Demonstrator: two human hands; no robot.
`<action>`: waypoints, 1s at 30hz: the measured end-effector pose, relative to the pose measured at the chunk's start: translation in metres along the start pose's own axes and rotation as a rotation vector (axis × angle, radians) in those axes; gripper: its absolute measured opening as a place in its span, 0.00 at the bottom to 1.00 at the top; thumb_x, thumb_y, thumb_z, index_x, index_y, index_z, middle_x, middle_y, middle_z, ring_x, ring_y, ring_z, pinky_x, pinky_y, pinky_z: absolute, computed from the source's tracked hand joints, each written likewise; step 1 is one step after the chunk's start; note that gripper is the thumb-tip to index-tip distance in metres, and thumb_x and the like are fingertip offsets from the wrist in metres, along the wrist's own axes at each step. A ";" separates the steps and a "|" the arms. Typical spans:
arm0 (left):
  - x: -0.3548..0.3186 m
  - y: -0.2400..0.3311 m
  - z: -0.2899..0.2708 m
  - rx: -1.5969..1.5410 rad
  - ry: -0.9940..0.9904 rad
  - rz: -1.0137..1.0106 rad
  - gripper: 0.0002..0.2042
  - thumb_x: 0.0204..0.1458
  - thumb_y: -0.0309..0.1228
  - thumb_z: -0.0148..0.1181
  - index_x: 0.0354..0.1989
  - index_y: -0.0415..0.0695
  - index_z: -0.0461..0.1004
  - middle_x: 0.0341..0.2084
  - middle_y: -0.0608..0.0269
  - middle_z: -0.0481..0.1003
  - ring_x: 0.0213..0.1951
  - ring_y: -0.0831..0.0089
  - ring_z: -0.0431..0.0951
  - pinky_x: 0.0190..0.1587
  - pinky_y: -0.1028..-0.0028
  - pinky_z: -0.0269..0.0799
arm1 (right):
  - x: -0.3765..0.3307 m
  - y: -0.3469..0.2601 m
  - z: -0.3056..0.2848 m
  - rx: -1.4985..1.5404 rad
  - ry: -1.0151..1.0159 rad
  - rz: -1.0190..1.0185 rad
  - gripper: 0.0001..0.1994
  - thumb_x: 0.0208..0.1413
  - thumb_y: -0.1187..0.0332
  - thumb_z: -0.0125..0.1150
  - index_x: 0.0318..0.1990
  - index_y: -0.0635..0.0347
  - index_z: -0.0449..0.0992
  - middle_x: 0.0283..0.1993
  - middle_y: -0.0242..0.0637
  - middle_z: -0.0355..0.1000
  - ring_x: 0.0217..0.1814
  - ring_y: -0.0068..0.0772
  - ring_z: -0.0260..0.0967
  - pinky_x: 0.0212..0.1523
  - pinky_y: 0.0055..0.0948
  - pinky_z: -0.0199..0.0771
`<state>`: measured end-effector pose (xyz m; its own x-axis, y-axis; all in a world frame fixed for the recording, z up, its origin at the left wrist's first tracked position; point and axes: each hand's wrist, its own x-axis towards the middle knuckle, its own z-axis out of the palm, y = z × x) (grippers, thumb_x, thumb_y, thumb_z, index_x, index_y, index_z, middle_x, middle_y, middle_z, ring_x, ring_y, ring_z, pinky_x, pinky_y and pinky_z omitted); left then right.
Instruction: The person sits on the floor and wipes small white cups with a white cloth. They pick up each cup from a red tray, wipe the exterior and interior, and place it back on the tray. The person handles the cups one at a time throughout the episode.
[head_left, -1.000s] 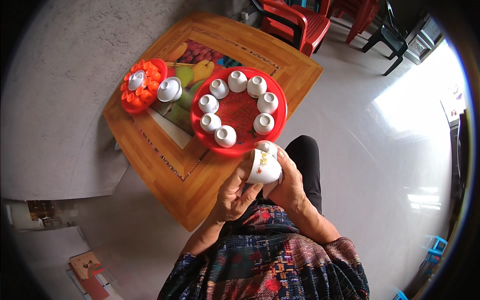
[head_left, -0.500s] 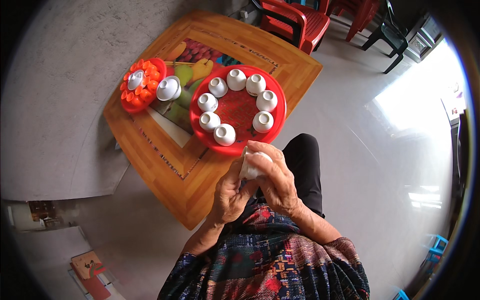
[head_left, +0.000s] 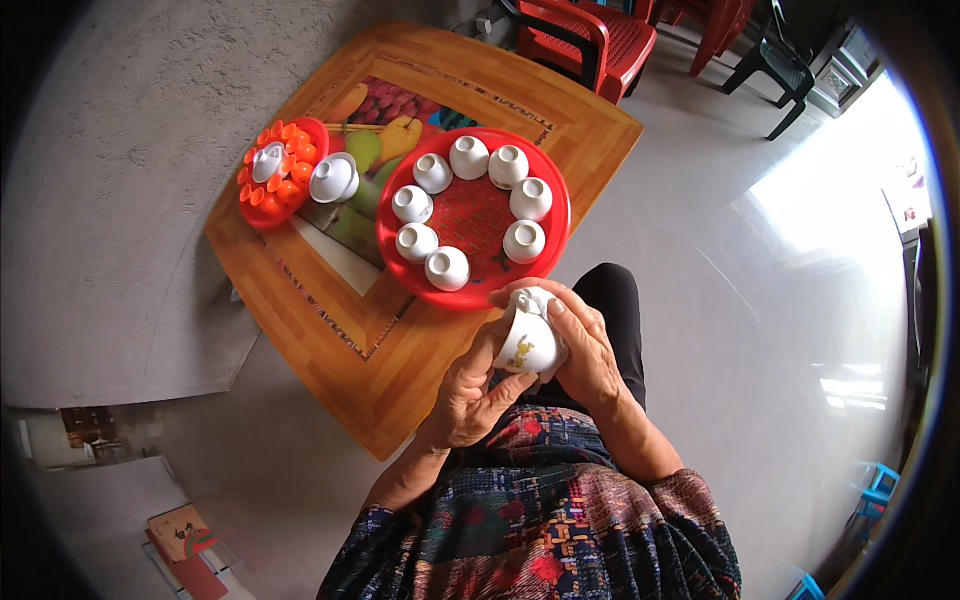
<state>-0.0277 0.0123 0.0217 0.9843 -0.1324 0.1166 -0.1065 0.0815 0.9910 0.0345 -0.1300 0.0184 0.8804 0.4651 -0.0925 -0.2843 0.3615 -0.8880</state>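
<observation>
A small white teacup [head_left: 528, 347] with a gold mark on its side is held tilted in front of my body. My left hand [head_left: 474, 392] grips it from the left, thumb underneath near the rim. Curled over its other side, my right hand [head_left: 588, 350] presses a crumpled white tissue [head_left: 535, 300] against the cup. Just beyond my hands, a round red tray [head_left: 475, 225] carries a ring of several white teacups [head_left: 447, 268] turned upside down, with a gap in the ring at its near right.
The trays stand on a wooden table [head_left: 385, 400] with a fruit picture. At left are a white lidded bowl [head_left: 333, 178] and a smaller red tray [head_left: 312, 132] of small orange cups around a white lid [head_left: 268, 161]. Red chairs [head_left: 625, 45] and a dark chair [head_left: 785, 65] stand behind.
The cup has turned in my hands, bringing its gold mark into sight. My right hand has shifted slightly right and down, and the tissue now shows. The ring of cups is unchanged.
</observation>
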 end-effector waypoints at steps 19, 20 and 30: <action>-0.006 0.003 -0.004 0.018 0.053 -0.053 0.24 0.52 0.24 0.56 0.58 0.35 0.60 0.49 0.55 0.66 0.49 0.72 0.68 0.50 0.75 0.64 | 0.005 0.011 -0.001 0.128 -0.014 0.174 0.19 0.61 0.60 0.42 0.49 0.65 0.71 0.36 0.33 0.74 0.31 0.21 0.69 0.31 0.20 0.69; -0.005 0.003 -0.003 -0.019 0.057 -0.040 0.24 0.52 0.24 0.56 0.58 0.35 0.60 0.48 0.56 0.66 0.48 0.74 0.69 0.50 0.75 0.64 | 0.004 0.012 -0.002 0.100 -0.011 0.199 0.19 0.62 0.60 0.43 0.49 0.65 0.71 0.35 0.33 0.74 0.31 0.22 0.69 0.32 0.20 0.69; -0.004 0.015 -0.012 0.185 0.070 -0.221 0.15 0.47 0.24 0.59 0.44 0.35 0.68 0.34 0.68 0.73 0.35 0.83 0.71 0.40 0.81 0.67 | -0.003 0.016 0.000 -0.102 0.041 0.213 0.19 0.62 0.58 0.45 0.49 0.64 0.71 0.22 0.31 0.68 0.12 0.15 0.55 0.13 0.17 0.54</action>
<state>-0.0310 0.0258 0.0349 0.9932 -0.0575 -0.1015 0.0938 -0.1238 0.9879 0.0271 -0.1253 0.0049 0.8200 0.4880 -0.2990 -0.4272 0.1742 -0.8872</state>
